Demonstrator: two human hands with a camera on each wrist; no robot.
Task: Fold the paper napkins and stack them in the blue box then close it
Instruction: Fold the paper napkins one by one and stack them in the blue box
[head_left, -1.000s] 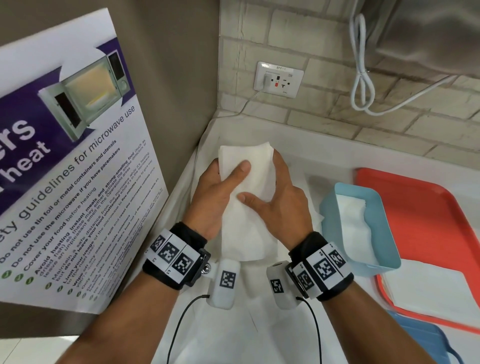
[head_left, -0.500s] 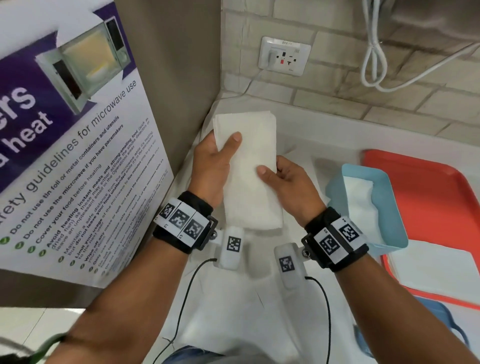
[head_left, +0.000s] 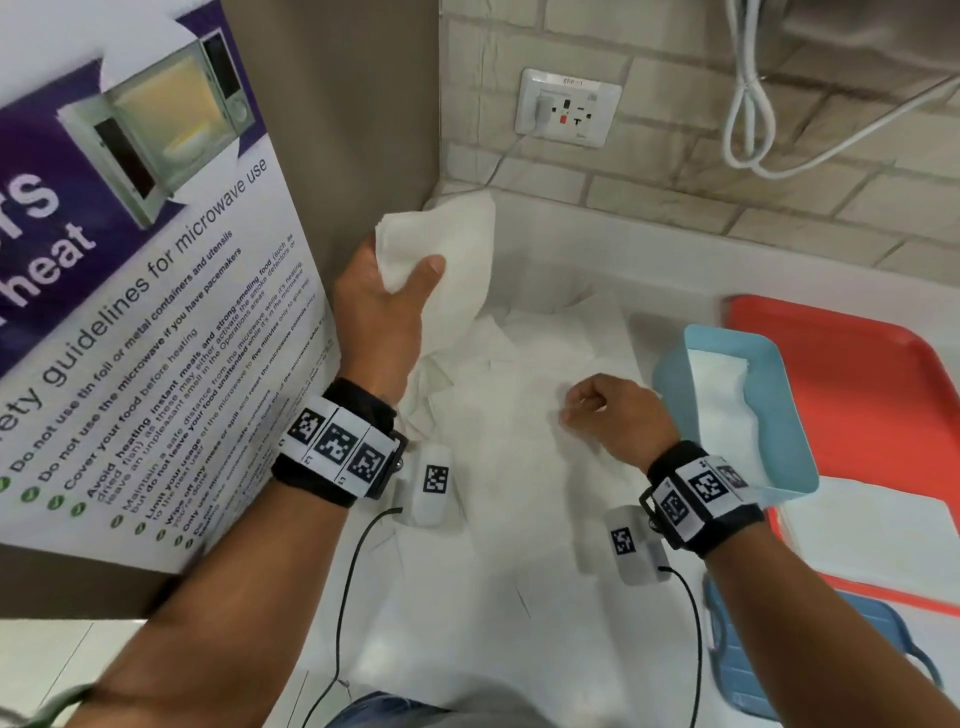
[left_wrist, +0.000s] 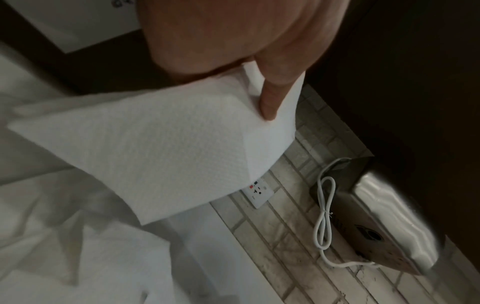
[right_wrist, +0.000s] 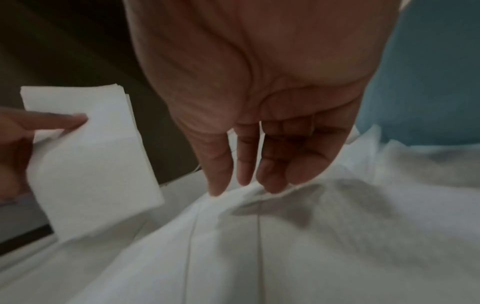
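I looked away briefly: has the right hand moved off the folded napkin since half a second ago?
Yes. The right hand has let go and dropped toward the blue box, onto the loose napkins.

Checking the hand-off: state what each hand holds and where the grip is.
Left hand pinches the folded napkin at its top corner. Right hand pinches a loose napkin sheet.

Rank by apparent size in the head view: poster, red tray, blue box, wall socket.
1. poster
2. red tray, partly cut off by the frame
3. blue box
4. wall socket
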